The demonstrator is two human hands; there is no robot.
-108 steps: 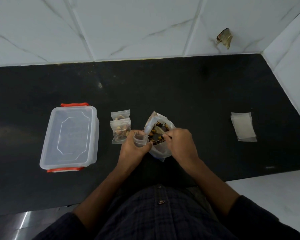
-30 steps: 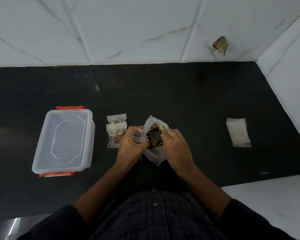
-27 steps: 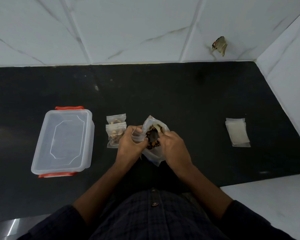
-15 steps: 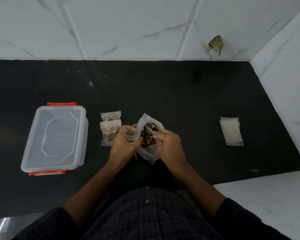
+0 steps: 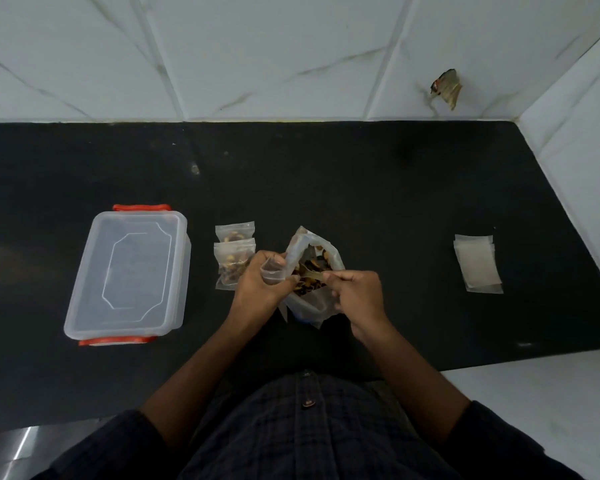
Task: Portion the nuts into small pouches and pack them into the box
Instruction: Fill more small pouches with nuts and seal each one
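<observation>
A large clear bag of mixed nuts (image 5: 314, 268) stands open on the black counter, in front of me. My left hand (image 5: 262, 285) holds a small clear pouch (image 5: 272, 274) with its mouth open, right beside the bag's rim. My right hand (image 5: 355, 294) grips a small scoop (image 5: 310, 273) that reaches into the nuts. Two filled, sealed pouches (image 5: 234, 258) lie just left of my left hand. Further left stands the clear plastic box (image 5: 129, 271) with its lid on and red clips at both ends.
A stack of flat unused pouches (image 5: 477, 263) lies at the right of the counter. White marble tiles rise behind the counter (image 5: 361, 174) and along its right side. A white ledge runs at the near right.
My right hand has drawn back slightly from the bag's mouth, and the scoop handle now shows between its fingers. My left hand keeps the small pouch beside the bag. The camera shifted a little.
</observation>
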